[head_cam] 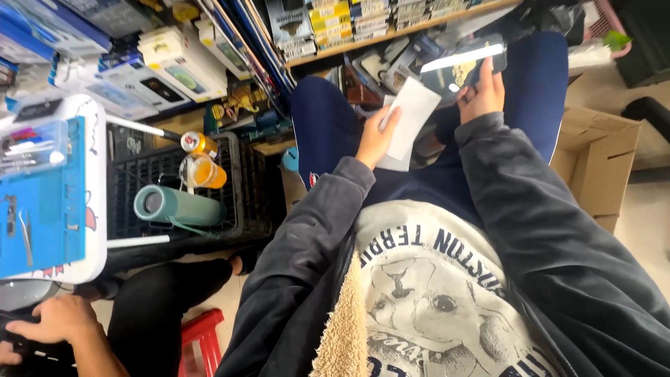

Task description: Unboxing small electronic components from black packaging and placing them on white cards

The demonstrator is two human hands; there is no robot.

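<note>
Head view: the left hand (377, 136) pinches a white rectangular sheet (410, 119) by its lower edge, fingers closed on it, just above the navy-trousered lap. At two o'clock from it, the right hand (481, 87) is wrapped around a dark phone (464, 61) with a glossy screen that catches a bright strip of light. The two hands are a little apart, the sheet between them.

At ten o'clock, white and blue flat boxes (167, 59) lean stacked on the shelving; at twelve o'clock, yellow-and-white labelled packs (331, 21) stand in a row on a wooden shelf. At nine o'clock a black crate (241, 188) holds a teal cylinder (167, 204) and an orange-yellow can (199, 143). A brown cardboard box (600, 164) sits at three o'clock. Another person's hand (59, 318) rests at eight o'clock.
</note>
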